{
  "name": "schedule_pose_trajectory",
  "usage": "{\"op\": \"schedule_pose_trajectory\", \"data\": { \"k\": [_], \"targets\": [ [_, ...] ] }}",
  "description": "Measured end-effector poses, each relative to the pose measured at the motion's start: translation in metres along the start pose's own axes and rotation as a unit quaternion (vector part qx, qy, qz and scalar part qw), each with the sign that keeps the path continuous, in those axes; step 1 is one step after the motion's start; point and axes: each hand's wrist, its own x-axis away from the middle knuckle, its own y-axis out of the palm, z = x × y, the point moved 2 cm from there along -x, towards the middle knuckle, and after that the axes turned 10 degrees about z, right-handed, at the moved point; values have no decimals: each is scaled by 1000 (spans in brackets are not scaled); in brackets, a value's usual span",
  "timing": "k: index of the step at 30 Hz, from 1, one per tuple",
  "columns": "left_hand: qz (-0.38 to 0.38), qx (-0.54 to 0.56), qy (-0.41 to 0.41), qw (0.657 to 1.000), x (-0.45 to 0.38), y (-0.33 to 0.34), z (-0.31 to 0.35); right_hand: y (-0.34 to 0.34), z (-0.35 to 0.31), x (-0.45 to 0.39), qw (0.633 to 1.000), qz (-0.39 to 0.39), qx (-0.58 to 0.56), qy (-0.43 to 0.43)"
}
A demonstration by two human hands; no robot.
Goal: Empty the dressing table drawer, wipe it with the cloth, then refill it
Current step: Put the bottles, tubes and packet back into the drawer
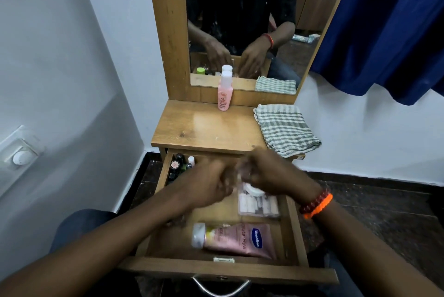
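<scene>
Hands meet mid-frame over the open drawer (294,232), left hand (211,182) and right hand (269,171) curled, their grip too blurred to tell. Directly below the fingers (252,174) lies a white-lidded jar (255,191); the Vaseline tube (236,239) lies crosswise nearer the drawer front.

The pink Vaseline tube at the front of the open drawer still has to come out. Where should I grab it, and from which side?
Grip the Vaseline tube across its pink body, near the middle, coming straight down from above. It lies flat on the drawer floor with its cap to the left, close behind the front wall, so a front approach looks blocked. The top is clear, and the body is probably easier to pinch than the cap.
</scene>
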Motion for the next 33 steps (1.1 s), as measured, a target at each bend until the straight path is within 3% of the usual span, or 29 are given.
{"op": "schedule_pose_trajectory", "data": {
  "k": [5, 8, 14, 19, 29, 33],
  "targets": [
    [269, 95, -84, 955, -69, -39, -17, -59, -33, -79, 975, 218, -17, -42],
    [333, 117, -146, 924, -109, -46, -31, -72, -39, -122, 948, 310, -4, -71],
    [341, 127, -185, 913, -157, -35, -52, -58, -33, -163, 939, 328, 42, -92],
    [363, 107, -157, 912, -157, -31, -49, -50, -26, -161, 930, 354, -17, -100],
    [356, 40, -43, 933, -101, -39, -19, -47, -27, -106, 904, 394, -127, -103],
    [335, 81, -63, 937, -49, -36, 8, -43, -38, -67, 908, 377, -163, -83]
  ]
}}
